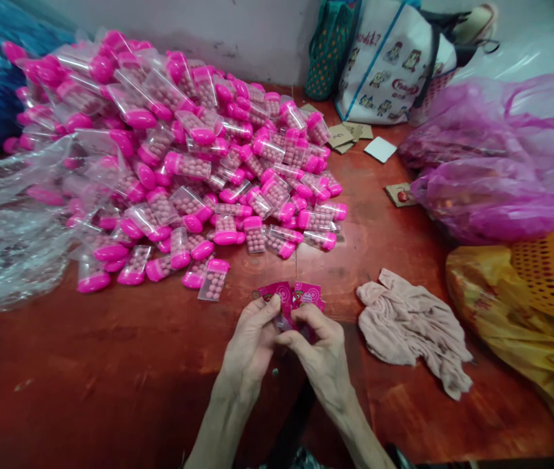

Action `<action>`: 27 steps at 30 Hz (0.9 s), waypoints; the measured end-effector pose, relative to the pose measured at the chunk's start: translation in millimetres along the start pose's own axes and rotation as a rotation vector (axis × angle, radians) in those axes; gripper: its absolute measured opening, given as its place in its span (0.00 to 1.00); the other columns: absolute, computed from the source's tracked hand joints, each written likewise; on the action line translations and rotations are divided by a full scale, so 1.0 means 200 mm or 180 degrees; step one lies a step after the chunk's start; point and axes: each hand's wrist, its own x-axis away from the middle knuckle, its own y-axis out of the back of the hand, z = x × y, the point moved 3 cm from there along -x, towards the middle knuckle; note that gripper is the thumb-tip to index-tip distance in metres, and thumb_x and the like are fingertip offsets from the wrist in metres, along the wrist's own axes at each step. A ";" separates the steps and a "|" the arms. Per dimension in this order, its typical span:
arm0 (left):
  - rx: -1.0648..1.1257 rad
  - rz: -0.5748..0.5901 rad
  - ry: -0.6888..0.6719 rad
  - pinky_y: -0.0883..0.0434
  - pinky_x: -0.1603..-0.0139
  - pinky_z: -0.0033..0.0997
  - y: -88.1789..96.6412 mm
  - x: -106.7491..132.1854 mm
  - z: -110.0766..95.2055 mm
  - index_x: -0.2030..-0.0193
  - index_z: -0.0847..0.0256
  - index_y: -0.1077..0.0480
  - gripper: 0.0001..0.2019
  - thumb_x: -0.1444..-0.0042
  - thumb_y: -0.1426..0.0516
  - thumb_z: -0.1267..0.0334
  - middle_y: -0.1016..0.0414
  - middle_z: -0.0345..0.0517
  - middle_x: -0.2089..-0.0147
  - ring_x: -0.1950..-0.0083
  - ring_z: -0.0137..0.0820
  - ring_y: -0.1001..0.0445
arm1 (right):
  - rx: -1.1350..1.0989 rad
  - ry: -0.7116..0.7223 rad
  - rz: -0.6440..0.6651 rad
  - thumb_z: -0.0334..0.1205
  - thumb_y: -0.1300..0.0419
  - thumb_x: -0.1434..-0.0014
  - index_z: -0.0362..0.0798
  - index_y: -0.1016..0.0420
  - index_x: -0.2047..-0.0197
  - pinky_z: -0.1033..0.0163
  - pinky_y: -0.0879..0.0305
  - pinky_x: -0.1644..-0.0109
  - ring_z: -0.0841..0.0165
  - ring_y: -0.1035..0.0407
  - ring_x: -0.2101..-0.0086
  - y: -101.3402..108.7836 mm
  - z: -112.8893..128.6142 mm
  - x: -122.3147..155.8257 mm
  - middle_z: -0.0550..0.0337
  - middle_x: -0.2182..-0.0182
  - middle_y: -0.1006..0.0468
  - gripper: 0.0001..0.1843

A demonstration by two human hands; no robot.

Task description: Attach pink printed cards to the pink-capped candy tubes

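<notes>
At the near edge of the red-brown tabletop (110,378), about the middle of its width, the person's two hands meet over a small fan of pink cards (287,294). The left hand (250,345) is curled almost closed, thumb and forefinger pinching the left card by its lower part. The right hand (323,355) is curled likewise, its fingertips nipping the right card and something small and pinkish between the two hands that is too hidden to name. The cards stand clear of the wood, printed faces towards the far side. The work looks to be at the stage of sorting or joining cards at the fingertips. Any further handling would seem to call for a fine pinch and for one hand keeping the fan steady. A dark speck (275,372) lies on the wood just under the hands. To the right, near them, lies a crumpled pale-pink cloth (413,326), and at the right edge a yellow bag (511,339) with an orange basket (550,273) on it. Just beyond the cards lies a single clear packet (213,280) of pink balls with a pink cap, the nearest of a big pile of such packets (183,156) spreading to the far left corner. Clear plastic wrap (8,247) lies along the left edge and pink plastic bags (496,169) on the right. Cardboard scraps (349,133) and a printed tote bag (394,58) sit at the far edge by the wall.
</notes>
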 end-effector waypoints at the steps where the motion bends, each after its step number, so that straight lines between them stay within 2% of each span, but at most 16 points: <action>1: 0.0014 -0.0002 -0.0019 0.33 0.74 0.20 0.00 0.00 0.00 0.77 0.67 0.27 0.10 0.64 0.33 0.64 0.28 0.41 0.79 0.77 0.23 0.32 | -0.0042 -0.0109 -0.0067 0.36 0.36 0.51 0.46 0.29 0.73 0.68 0.43 0.71 0.73 0.40 0.75 -0.01 -0.01 0.00 0.66 0.77 0.33 0.06; 5: 0.0090 0.0075 -0.0201 0.32 0.71 0.18 0.00 0.00 0.01 0.77 0.66 0.27 0.08 0.63 0.33 0.66 0.26 0.41 0.77 0.75 0.22 0.31 | -0.0014 -0.0181 -0.0268 0.36 0.44 0.43 0.46 0.35 0.78 0.68 0.45 0.72 0.73 0.42 0.76 -0.02 -0.02 0.01 0.66 0.79 0.38 0.13; 10: -0.0358 0.0242 -0.0380 0.32 0.70 0.21 -0.01 0.03 -0.03 0.72 0.67 0.24 0.06 0.58 0.36 0.67 0.25 0.44 0.75 0.73 0.24 0.30 | 0.0356 0.0283 0.0086 0.33 0.48 0.40 0.47 0.39 0.77 0.68 0.47 0.71 0.72 0.43 0.74 0.02 0.00 -0.01 0.65 0.78 0.39 0.14; 14: -0.0579 -0.0008 -0.0531 0.34 0.73 0.19 0.01 0.03 -0.06 0.76 0.68 0.25 0.05 0.63 0.34 0.71 0.27 0.41 0.78 0.76 0.22 0.32 | 0.0651 0.0432 0.0348 0.33 0.48 0.39 0.47 0.42 0.79 0.67 0.49 0.72 0.72 0.46 0.75 0.04 0.01 -0.03 0.65 0.79 0.42 0.16; 18: -0.0524 -0.0289 -0.0679 0.34 0.74 0.20 0.03 0.02 -0.04 0.77 0.67 0.25 0.07 0.65 0.33 0.69 0.27 0.39 0.79 0.77 0.21 0.33 | 0.0634 0.0385 0.0420 0.36 0.50 0.38 0.48 0.42 0.80 0.66 0.48 0.71 0.71 0.44 0.75 0.03 0.00 -0.03 0.65 0.80 0.41 0.18; 21: -0.0527 -0.0377 -0.0825 0.35 0.75 0.19 0.04 0.02 -0.04 0.78 0.66 0.26 0.06 0.63 0.34 0.69 0.29 0.38 0.80 0.77 0.21 0.34 | 0.0459 0.0260 0.0299 0.38 0.44 0.43 0.47 0.34 0.74 0.67 0.44 0.70 0.70 0.40 0.73 0.01 0.01 -0.03 0.64 0.76 0.34 0.09; 23: -0.0490 -0.0362 -0.0831 0.35 0.75 0.18 0.04 0.02 -0.04 0.78 0.66 0.27 0.05 0.62 0.34 0.69 0.29 0.37 0.80 0.77 0.20 0.34 | 0.0371 0.0085 0.0096 0.36 0.41 0.46 0.47 0.32 0.74 0.67 0.43 0.70 0.71 0.38 0.74 -0.01 0.01 -0.02 0.65 0.76 0.32 0.06; 27: -0.0316 -0.0290 -0.0707 0.35 0.74 0.18 0.04 0.01 -0.04 0.79 0.67 0.27 0.07 0.64 0.34 0.70 0.30 0.37 0.80 0.77 0.20 0.34 | 0.0253 -0.0032 -0.0025 0.33 0.44 0.43 0.46 0.36 0.80 0.68 0.44 0.72 0.73 0.40 0.77 -0.03 0.00 -0.01 0.66 0.80 0.36 0.13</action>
